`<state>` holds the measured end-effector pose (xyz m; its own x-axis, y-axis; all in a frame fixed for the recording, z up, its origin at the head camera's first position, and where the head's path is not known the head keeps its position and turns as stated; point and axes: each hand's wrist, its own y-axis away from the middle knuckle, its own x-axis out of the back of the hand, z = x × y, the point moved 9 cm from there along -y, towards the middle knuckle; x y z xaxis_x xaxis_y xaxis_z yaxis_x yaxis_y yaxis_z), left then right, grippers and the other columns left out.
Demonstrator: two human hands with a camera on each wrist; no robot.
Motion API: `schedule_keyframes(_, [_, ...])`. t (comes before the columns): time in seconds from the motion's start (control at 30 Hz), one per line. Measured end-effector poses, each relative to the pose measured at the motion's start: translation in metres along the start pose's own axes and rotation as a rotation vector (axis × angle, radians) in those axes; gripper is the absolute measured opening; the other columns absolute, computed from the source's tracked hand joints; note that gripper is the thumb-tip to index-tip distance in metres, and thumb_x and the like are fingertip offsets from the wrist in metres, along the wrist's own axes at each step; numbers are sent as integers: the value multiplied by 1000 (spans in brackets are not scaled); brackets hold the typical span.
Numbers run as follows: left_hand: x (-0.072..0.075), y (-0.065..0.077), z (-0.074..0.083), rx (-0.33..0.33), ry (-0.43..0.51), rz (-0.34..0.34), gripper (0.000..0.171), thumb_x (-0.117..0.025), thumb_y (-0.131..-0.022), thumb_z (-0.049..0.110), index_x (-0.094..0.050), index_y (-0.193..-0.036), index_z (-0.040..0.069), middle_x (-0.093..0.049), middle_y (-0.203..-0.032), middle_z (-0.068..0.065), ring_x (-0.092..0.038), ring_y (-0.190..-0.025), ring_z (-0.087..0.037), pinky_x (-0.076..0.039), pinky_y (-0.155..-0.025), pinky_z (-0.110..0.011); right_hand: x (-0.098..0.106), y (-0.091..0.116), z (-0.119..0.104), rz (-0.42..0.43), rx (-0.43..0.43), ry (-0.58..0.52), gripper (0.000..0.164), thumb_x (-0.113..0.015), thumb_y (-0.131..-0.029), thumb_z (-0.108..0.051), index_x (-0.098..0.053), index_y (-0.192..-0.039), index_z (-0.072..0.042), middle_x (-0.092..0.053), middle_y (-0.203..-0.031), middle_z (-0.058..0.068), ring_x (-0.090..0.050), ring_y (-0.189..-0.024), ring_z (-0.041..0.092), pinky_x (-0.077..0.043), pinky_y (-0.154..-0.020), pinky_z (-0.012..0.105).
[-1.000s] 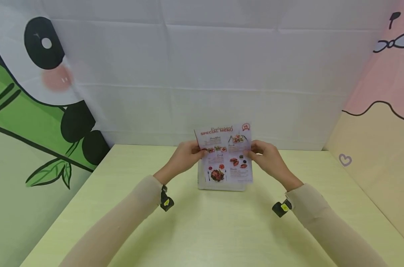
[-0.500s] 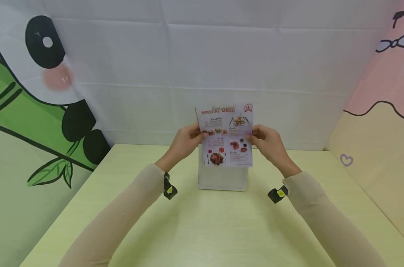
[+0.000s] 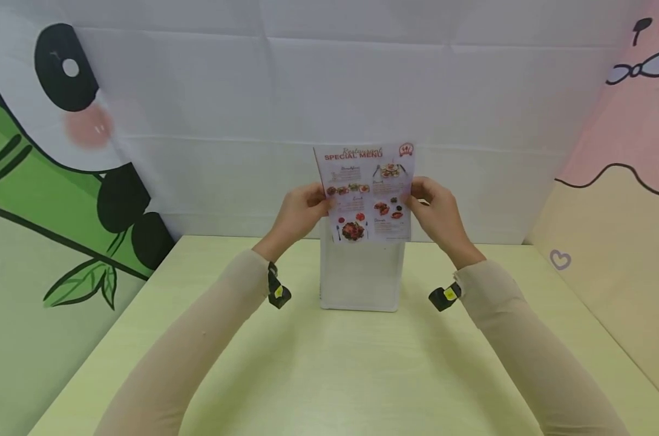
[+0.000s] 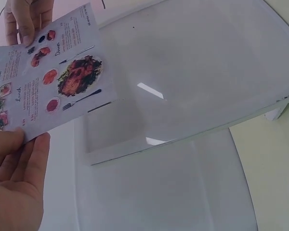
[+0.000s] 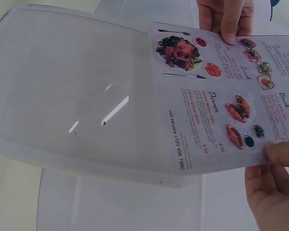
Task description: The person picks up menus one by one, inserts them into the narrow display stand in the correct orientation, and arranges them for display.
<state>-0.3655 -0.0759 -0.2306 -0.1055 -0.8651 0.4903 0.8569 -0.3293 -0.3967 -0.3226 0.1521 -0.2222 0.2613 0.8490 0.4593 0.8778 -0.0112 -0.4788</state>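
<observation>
A printed restaurant menu sheet (image 3: pixel 370 206) is held up by both hands above the far part of the table, its text facing me. My left hand (image 3: pixel 301 213) pinches its left edge between thumb and fingers. On the opposite edge, my right hand (image 3: pixel 437 212) grips it the same way. Behind and below the sheet stands a whitish, see-through upright display stand (image 3: pixel 360 278). In the right wrist view the menu's lower edge overlaps the top end of the stand (image 5: pixel 72 96), whose glossy face shows light reflections. The left wrist view shows the same overlap.
The stand rests on a pale yellow table (image 3: pixel 340 375), near its back edge. A white cloth wall (image 3: pixel 362 91) rises behind it. Painted cartoon panels flank the table, a green one (image 3: pixel 40 163) at left and a pink and cream one (image 3: pixel 623 242) at right.
Both hands have risen with the menu, from in front of the stand up to its top. More of the stand's lower face shows now.
</observation>
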Motion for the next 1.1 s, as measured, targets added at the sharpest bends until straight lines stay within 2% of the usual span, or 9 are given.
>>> schedule_keyframes(0.23, [10, -10, 4, -8, 41, 52, 17, -59, -95, 7, -65, -109, 0, -69, -111, -16, -68, -102, -26, -58, -84, -30, -1, -12, -6, 13, 27, 13, 29, -58, -96, -13, -59, -122, -1, -66, -111, 17, -63, -101, 25, -52, -91, 39])
schedule_keyframes(0.43, [12, -18, 11, -18, 69, 88, 18, -59, -95, 7, -65, -109, -2, -69, -113, -17, -67, -104, -26, -57, -86, -29, 6, -19, -13, 88, 57, 29, 23, -59, -95, -11, -62, -115, 0, -68, -105, 16, -63, -95, 21, -54, -87, 33])
schedule_keyframes(0.67, [17, -24, 16, -41, 119, 147, 18, -59, -94, 5, -64, -108, -4, -68, -113, -20, -67, -103, -28, -58, -85, -30, 13, -26, -22, 165, 65, 21, 18, -58, -96, -9, -65, -109, 0, -69, -104, 16, -63, -90, 17, -55, -87, 32])
schedule_keyframes(0.93, [21, -27, 15, -51, 135, 176, 20, -61, -94, 7, -63, -111, -4, -68, -116, -19, -67, -104, -26, -58, -85, -29, 14, -29, -32, 189, 93, 25, 16, -59, -96, -10, -67, -105, 0, -70, -103, 15, -60, -86, 9, -55, -84, 29])
schedule_keyframes(1.1, [25, -28, 18, -73, 127, 191, 21, -61, -94, 7, -64, -112, -3, -68, -116, -17, -67, -105, -25, -58, -84, -29, 15, -32, -35, 196, 100, 14, 17, -59, -96, -11, -68, -105, 0, -70, -104, 15, -62, -88, 12, -55, -85, 30])
